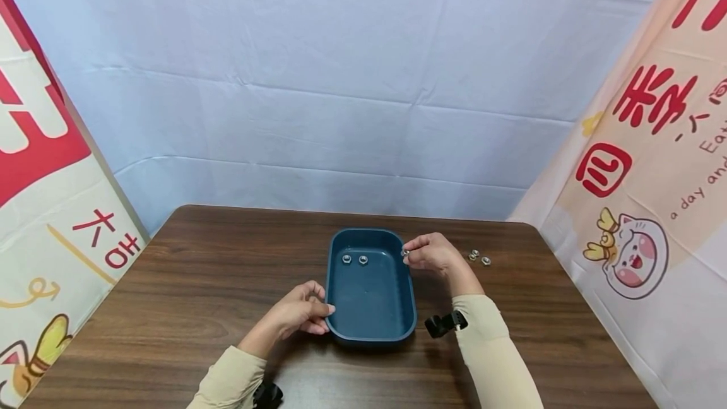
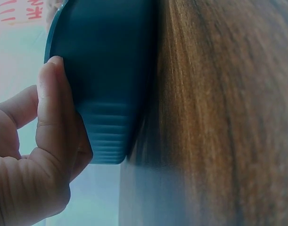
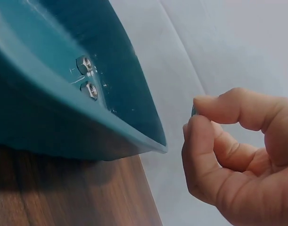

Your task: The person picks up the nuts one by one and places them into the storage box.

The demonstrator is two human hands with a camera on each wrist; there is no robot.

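Note:
A blue rectangular plastic tray [image 1: 372,302] sits on the table in the head view. My left hand [image 1: 298,311] grips its near left side, thumb over the rim and fingers against the outer wall, which the left wrist view shows from below the rim. Between thumb and fingertips my right hand [image 1: 434,254] pinches a small metal hex nut [image 1: 405,252], at the tray's far right rim. The right wrist view shows only a sliver of that nut [image 3: 194,111]. Two more nuts, one [image 3: 84,64] beside the other [image 3: 89,90], lie on the tray floor toward the far end.
Three loose hex nuts [image 1: 486,261] lie on the brown wood-grain table [image 1: 227,257], to the right of my right hand. Behind the table's far edge hangs a pale cloth [image 1: 341,112]. Printed banners stand along the left and right sides.

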